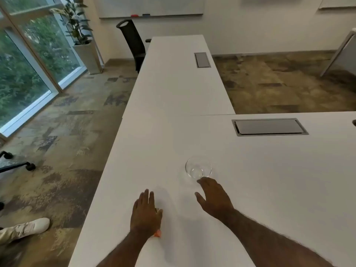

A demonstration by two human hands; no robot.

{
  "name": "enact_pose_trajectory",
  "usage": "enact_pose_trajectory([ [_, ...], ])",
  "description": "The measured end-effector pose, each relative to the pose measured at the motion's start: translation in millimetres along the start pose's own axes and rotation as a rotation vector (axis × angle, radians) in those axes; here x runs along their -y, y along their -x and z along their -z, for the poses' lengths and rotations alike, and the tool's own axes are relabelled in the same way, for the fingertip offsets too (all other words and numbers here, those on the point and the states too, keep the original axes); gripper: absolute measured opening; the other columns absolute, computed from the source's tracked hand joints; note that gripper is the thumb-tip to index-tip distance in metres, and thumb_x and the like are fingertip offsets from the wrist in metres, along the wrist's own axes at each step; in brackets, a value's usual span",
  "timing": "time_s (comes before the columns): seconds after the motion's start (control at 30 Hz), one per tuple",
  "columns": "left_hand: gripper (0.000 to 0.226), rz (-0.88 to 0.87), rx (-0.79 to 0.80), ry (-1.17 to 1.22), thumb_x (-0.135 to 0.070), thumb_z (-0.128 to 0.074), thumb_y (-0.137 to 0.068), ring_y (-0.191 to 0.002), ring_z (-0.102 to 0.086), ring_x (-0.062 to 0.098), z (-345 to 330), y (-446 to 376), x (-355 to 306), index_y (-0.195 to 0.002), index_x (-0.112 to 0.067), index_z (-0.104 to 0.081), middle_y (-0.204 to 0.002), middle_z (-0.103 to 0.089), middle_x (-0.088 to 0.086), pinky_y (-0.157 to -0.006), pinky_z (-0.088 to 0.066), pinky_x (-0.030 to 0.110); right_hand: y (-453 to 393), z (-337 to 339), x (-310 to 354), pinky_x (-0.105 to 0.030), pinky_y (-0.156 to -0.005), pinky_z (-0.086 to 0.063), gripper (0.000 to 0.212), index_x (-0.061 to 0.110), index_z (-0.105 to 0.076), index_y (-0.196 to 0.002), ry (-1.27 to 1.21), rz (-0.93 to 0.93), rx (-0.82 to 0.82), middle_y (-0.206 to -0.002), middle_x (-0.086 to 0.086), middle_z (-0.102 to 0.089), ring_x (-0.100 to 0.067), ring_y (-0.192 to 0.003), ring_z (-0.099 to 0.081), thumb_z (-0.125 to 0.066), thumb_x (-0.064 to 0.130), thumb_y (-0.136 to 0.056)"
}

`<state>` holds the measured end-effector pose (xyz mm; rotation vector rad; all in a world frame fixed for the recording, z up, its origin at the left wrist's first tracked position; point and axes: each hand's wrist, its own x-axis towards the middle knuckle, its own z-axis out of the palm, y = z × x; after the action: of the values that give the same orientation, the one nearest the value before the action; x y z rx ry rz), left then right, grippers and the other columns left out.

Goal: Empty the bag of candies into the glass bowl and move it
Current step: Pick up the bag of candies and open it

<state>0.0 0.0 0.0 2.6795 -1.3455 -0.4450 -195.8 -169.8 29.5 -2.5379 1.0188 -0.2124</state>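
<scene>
An empty clear glass bowl [198, 167] stands on the white table [269, 180]. My right hand [213, 197] hovers just in front of it, fingers spread, fingertips at the bowl's near rim. My left hand [146, 211] lies flat on the table over the candy bag [158, 233], of which only an orange corner and a thin edge show beside the palm. Whether the fingers grip the bag cannot be made out.
A grey cable hatch [269, 127] is set into the table behind the bowl, another [202, 59] on the far table. A black chair [133, 43] and a potted plant [81, 31] stand at the back left. A person's shoe [30, 227] rests on the floor, left.
</scene>
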Motion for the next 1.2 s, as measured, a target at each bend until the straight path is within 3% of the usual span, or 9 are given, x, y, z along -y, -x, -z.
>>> enact_pose_trajectory([
  [0.23, 0.083, 0.158, 0.012, 0.053, -0.055, -0.050, -0.085, -0.145, -0.022, 0.027, -20.5, 19.8, 21.5, -0.149, -0.009, -0.022, -0.158, -0.023, 0.012, -0.115, -0.025, 0.036, 20.0, -24.5, -7.4, -0.027, -0.100, -0.041, 0.042, 0.026, -0.049, -0.136, -0.026, -0.129, 0.172, -0.138, 0.011, -0.053, -0.011, -0.127, -0.049, -0.044, 0.041, -0.097],
  [0.37, 0.101, 0.287, 0.033, 0.166, -0.064, -0.063, -0.071, -0.128, -0.040, 0.033, -25.3, 22.8, 24.2, -0.145, -0.007, -0.022, -0.140, -0.040, 0.014, -0.097, -0.046, 0.044, 24.2, -35.1, -8.8, -0.028, -0.100, -0.042, 0.039, 0.026, -0.051, -0.133, -0.034, -0.155, 0.228, -0.135, 0.010, -0.056, -0.012, -0.125, -0.052, -0.044, 0.040, -0.097],
  [0.5, 0.106, 0.341, 0.050, 0.204, -0.064, -0.068, -0.067, -0.116, -0.047, 0.033, -29.6, 21.5, 16.6, -0.144, -0.008, -0.022, -0.126, -0.048, 0.014, -0.085, -0.051, 0.043, 25.6, -45.7, -5.7, -0.029, -0.099, -0.044, 0.039, 0.026, -0.051, -0.132, -0.086, -0.196, 0.304, -0.131, 0.008, -0.060, -0.015, -0.121, -0.055, -0.045, 0.040, -0.097],
  [0.83, 0.090, 0.068, 0.115, 0.132, -0.039, -0.063, -0.073, -0.112, -0.049, 0.025, -42.1, 13.6, -12.4, -0.148, -0.011, -0.022, -0.132, -0.048, 0.006, -0.084, -0.051, 0.035, 10.4, -66.9, 13.3, -0.032, -0.090, -0.052, 0.047, 0.019, -0.055, -0.131, -0.386, -0.366, 0.396, -0.118, 0.001, -0.068, -0.018, -0.100, -0.066, -0.062, 0.040, -0.089],
  [1.0, 0.091, -0.095, 0.131, 0.228, -0.036, -0.068, -0.073, -0.112, -0.050, 0.018, -48.9, 14.9, -25.8, -0.149, -0.017, -0.023, -0.133, -0.050, 0.001, -0.084, -0.049, 0.027, 3.2, -70.4, 13.4, -0.027, -0.082, -0.050, 0.040, 0.015, -0.062, -0.123, -0.534, -0.503, 0.394, -0.113, -0.002, -0.071, -0.019, -0.102, -0.066, -0.059, 0.040, -0.092],
  [1.13, 0.086, -0.184, 0.146, 0.369, -0.033, -0.067, -0.075, -0.116, -0.050, 0.016, -50.1, 11.7, -38.8, -0.149, -0.021, -0.024, -0.134, -0.050, -0.001, -0.089, -0.046, 0.026, 2.3, -65.6, 7.9, -0.032, -0.072, -0.052, 0.020, 0.016, -0.069, -0.081, -0.694, -0.643, 0.426, -0.080, 0.001, -0.068, -0.015, -0.076, -0.062, -0.059, 0.032, -0.088],
  [1.2, 0.081, -0.198, 0.148, 0.433, -0.028, -0.065, -0.076, -0.118, -0.050, 0.015, -48.3, 9.1, -45.2, -0.148, -0.022, -0.027, -0.134, -0.049, -0.002, -0.091, -0.044, 0.023, 3.1, -60.0, 5.1, -0.033, -0.067, -0.050, 0.018, 0.015, -0.068, -0.070, -0.754, -0.679, 0.443, -0.075, 0.000, -0.065, -0.015, -0.071, -0.058, -0.059, 0.023, -0.084],
])
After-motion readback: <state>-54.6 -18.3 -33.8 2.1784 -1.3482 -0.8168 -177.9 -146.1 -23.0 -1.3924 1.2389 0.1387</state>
